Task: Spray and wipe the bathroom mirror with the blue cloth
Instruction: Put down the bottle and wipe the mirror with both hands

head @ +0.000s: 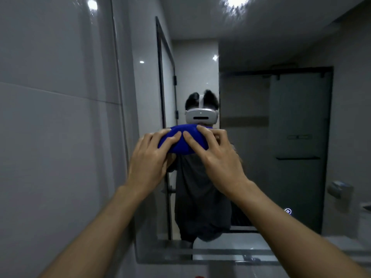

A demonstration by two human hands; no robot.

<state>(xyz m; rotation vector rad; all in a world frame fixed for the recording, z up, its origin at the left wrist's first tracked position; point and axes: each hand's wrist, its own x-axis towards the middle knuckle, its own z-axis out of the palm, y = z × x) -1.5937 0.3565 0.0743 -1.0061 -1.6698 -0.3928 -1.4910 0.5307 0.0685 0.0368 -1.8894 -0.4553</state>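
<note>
The bathroom mirror [251, 121] fills the middle and right of the head view, with its left edge beside the tiled wall. A bunched blue cloth [181, 144] lies against the glass at about head height of the reflected person. My left hand [149, 159] presses the cloth's left half with its fingers spread over it. My right hand [216, 157] presses the right half the same way, and the index fingers of the two hands almost meet. No spray bottle is in view.
A grey tiled wall [60, 127] stands close on the left. The mirror's lower edge [200, 261] runs across the bottom, with a small red thing [198, 276] just below it. The reflection shows a dark door and a wall fitting at the right.
</note>
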